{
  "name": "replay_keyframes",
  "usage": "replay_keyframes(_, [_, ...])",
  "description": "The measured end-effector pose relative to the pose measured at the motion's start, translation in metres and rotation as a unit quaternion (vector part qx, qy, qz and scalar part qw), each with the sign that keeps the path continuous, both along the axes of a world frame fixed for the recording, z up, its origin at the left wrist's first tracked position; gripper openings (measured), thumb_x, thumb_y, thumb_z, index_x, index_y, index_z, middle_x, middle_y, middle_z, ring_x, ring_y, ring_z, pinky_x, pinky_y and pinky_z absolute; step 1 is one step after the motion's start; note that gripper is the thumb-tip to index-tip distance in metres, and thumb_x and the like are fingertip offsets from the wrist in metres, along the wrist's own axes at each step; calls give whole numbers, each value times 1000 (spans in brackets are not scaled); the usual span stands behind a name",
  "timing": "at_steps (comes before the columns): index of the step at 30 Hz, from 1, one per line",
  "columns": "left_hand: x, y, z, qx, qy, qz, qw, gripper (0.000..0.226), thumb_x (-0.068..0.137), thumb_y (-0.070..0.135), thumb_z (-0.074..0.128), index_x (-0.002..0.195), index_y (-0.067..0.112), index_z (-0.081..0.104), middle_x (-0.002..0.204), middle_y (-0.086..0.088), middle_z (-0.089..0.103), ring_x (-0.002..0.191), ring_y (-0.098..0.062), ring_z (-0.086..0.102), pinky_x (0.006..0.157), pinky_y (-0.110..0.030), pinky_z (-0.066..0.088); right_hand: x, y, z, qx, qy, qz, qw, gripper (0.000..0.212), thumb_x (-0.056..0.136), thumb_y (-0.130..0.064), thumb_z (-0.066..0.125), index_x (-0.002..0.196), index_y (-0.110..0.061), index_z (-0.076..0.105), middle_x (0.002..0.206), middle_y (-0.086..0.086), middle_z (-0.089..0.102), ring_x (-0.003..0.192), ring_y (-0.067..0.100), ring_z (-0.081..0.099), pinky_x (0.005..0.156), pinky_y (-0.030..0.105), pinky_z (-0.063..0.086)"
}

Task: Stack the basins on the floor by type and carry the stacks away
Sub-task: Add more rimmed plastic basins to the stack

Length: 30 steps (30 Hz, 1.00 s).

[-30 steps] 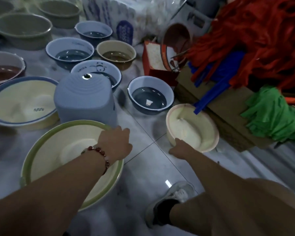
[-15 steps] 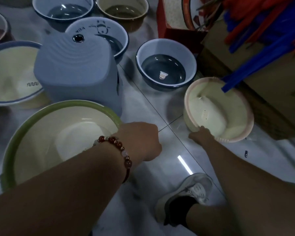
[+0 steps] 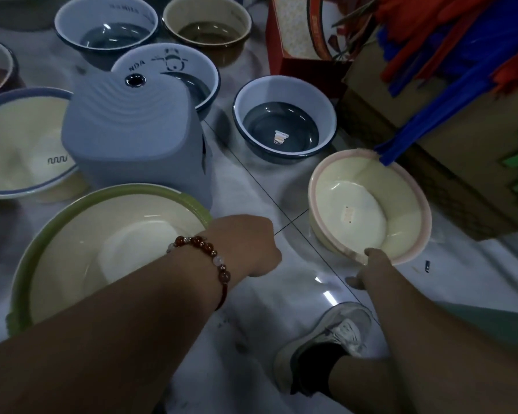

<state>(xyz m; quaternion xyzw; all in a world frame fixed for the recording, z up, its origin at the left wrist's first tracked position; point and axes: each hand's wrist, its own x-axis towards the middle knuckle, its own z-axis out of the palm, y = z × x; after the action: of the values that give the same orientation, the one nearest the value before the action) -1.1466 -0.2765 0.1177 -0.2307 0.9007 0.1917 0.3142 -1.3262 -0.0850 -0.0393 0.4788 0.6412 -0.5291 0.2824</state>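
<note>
The pink-rimmed cream basin (image 3: 368, 204) sits on the white tiled floor (image 3: 251, 318) tipped up, its near edge raised where the right hand (image 3: 371, 264) has its grip: fingers curled over the near rim, grasping it. Just beyond that grip, the basin's far rim touches a blue strip (image 3: 425, 127) hanging off the cardboard box (image 3: 461, 138). Past the basin, further from the right hand, stands a blue-rimmed white basin with a dark bottom (image 3: 284, 121).

The left hand (image 3: 245, 243), with a red bead bracelet (image 3: 204, 252) at the wrist, is over the near-right rim of the large green-rimmed cream basin (image 3: 108, 234); the fingers curl downward out of sight, so I cannot tell whether this grip holds the rim or only rests there. Directly beyond the left hand is a pale blue upturned stool (image 3: 135, 124), touching or just beside the green-rimmed basin. Left of it lies a blue-rimmed cream basin (image 3: 21, 144); behind it a panda-print basin (image 3: 174, 67), another blue-rimmed basin (image 3: 108, 25) and a brown basin (image 3: 207, 25). Below and between the two arms, a white sneaker (image 3: 326, 333) stands on the floor.
</note>
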Motion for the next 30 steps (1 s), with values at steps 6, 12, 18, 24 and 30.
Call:
replay_keyframes(6, [5,-6,2,3,-3,10,1000,48,97,41,47,140,20,48,135,0,57,123,-23,54,102,-37,46,-13,4,-8,-172,-19,-110,979,24,95,-30,56,111,-13,51,90,7,59,75,20,53,67,32,42])
replay_keyframes(12, [10,-17,5,-7,-8,17,1000,49,96,44,48,139,19,49,138,-2,55,125,-25,52,105,-39,44,-8,-13,11,-149,-17,-89,985,33,96,-30,59,84,1,52,82,7,59,68,16,52,86,22,50])
replay_keyframes(18, [19,-27,18,-1,-12,8,1000,53,98,46,46,143,18,44,143,-2,51,129,-24,49,106,-38,43,-13,-13,34,-110,-32,-58,992,17,95,-16,52,82,-6,56,69,2,58,55,12,50,56,23,43])
replay_keyframes(24, [46,-45,32,-18,-27,6,999,60,100,49,42,150,16,37,156,-6,37,141,-27,38,113,-39,34,-22,-1,82,-59,-19,-8,998,14,91,-15,63,84,-5,55,75,3,56,57,11,52,54,25,47])
replay_keyframes(30, [80,-65,49,-5,-13,54,998,59,100,47,46,151,19,36,158,-4,35,144,-25,33,113,-34,29,-28,-8,141,-46,31,82,995,30,84,-14,73,110,-8,59,101,5,67,83,11,65,68,27,54])
